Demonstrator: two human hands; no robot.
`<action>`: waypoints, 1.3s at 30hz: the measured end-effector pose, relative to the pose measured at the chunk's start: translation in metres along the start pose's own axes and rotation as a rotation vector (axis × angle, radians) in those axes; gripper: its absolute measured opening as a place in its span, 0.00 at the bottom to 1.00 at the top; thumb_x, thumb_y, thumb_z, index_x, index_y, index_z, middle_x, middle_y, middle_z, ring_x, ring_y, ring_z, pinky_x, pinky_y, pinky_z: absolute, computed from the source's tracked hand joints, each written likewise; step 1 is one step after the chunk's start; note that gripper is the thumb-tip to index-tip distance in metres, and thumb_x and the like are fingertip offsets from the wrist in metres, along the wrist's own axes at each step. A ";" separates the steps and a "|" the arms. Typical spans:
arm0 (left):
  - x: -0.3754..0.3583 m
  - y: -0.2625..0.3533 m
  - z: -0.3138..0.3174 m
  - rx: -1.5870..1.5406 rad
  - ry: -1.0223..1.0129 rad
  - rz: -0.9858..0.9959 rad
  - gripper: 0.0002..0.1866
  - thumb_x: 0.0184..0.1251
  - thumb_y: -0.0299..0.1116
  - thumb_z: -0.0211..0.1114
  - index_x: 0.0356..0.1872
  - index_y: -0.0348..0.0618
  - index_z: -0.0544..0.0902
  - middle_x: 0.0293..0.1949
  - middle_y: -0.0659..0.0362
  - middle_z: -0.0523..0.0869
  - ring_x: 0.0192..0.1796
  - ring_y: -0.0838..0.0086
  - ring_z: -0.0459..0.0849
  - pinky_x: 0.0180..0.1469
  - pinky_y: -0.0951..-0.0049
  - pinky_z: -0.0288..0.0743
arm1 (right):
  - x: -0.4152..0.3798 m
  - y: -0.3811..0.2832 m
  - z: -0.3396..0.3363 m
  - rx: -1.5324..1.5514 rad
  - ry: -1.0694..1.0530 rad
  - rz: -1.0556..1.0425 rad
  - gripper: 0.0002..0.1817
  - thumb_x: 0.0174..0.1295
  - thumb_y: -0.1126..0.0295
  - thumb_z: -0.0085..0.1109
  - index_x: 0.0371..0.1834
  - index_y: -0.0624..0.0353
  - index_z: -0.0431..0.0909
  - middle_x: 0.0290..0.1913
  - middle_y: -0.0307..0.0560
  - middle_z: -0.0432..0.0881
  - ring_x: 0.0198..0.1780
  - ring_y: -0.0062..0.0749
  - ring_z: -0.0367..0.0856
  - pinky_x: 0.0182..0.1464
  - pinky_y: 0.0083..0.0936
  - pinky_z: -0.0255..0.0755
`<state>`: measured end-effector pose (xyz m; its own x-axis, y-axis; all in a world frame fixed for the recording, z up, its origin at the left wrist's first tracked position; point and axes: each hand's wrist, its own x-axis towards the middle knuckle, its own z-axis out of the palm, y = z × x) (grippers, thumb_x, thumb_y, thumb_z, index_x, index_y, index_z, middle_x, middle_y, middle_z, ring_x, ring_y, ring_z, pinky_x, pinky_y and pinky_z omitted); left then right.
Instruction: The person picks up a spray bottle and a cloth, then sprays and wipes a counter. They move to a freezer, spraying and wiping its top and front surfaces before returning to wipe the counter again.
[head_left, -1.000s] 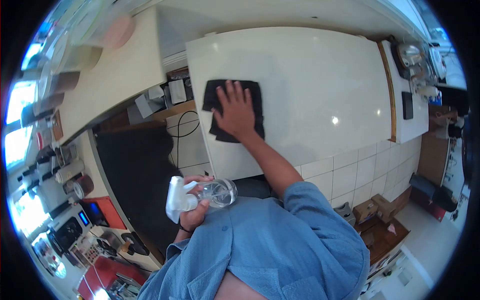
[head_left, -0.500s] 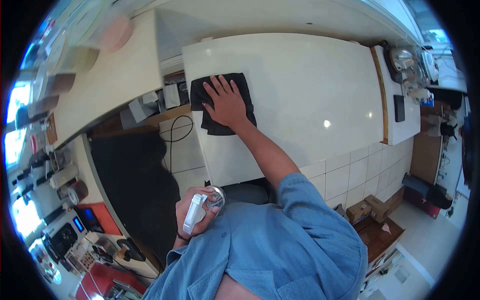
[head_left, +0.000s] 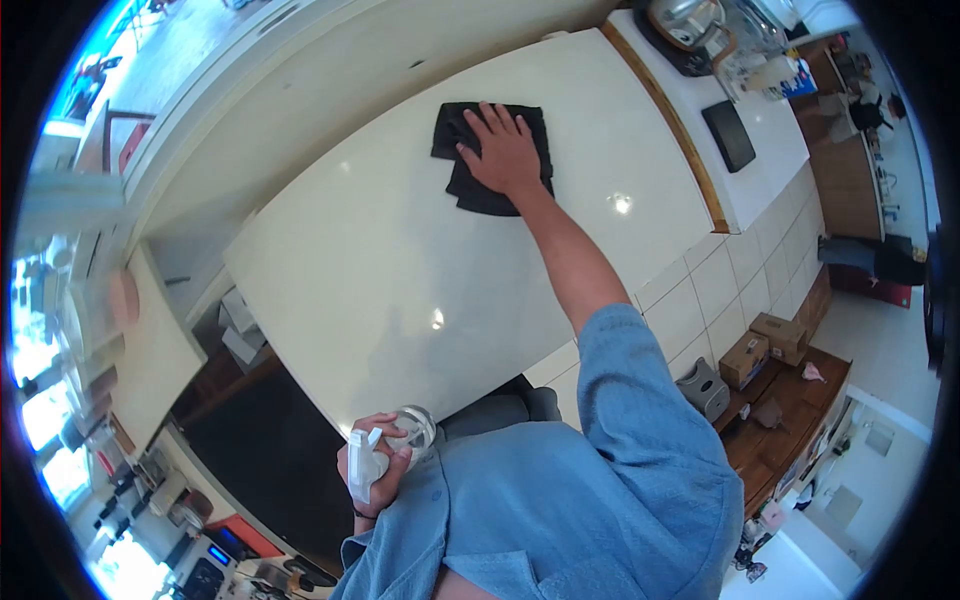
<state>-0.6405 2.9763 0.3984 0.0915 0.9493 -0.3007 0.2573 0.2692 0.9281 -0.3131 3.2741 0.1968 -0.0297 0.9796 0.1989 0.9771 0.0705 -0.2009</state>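
My right hand lies flat with its fingers spread, pressing on a folded black cloth. The cloth rests on a glossy white tabletop, near its far long edge. Held close to my body at the table's near corner, my left hand is closed around a clear spray bottle. The bottle's white trigger head points up beside my fingers.
A wood-edged white counter at the right bears a dark flat object and a coffee maker. Cardboard boxes sit on a brown wooden surface at lower right. A dark grey seat is tucked under the table's near edge.
My right hand and the cloth have slid across the tabletop, away from its left end. The view has turned. My left hand still grips the spray bottle.
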 end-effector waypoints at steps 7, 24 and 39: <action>0.033 0.023 0.062 0.043 -0.001 -0.042 0.08 0.51 0.24 0.71 0.22 0.40 0.79 0.39 0.53 0.88 0.58 0.56 0.83 0.62 0.53 0.74 | 0.026 0.158 -0.021 -0.101 -0.017 0.242 0.35 0.71 0.41 0.45 0.78 0.42 0.62 0.80 0.44 0.59 0.81 0.39 0.53 0.80 0.47 0.46; 0.019 0.023 0.084 -0.011 0.196 -0.131 0.08 0.53 0.26 0.73 0.24 0.41 0.79 0.38 0.55 0.88 0.57 0.60 0.83 0.60 0.58 0.75 | 0.121 0.236 -0.004 -0.190 -0.119 0.404 0.37 0.72 0.40 0.40 0.80 0.41 0.56 0.82 0.45 0.53 0.82 0.45 0.50 0.80 0.50 0.44; -0.051 -0.022 -0.012 -0.084 0.240 -0.023 0.09 0.46 0.22 0.72 0.30 0.41 0.83 0.35 0.57 0.87 0.55 0.58 0.84 0.59 0.59 0.75 | 0.054 -0.170 0.067 0.014 -0.033 -0.276 0.36 0.68 0.43 0.50 0.76 0.48 0.65 0.77 0.51 0.63 0.79 0.48 0.57 0.78 0.53 0.48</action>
<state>-0.6629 2.9239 0.3958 -0.1473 0.9515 -0.2701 0.1746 0.2938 0.9398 -0.4945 3.3281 0.1776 -0.3011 0.9287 0.2166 0.9282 0.3375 -0.1568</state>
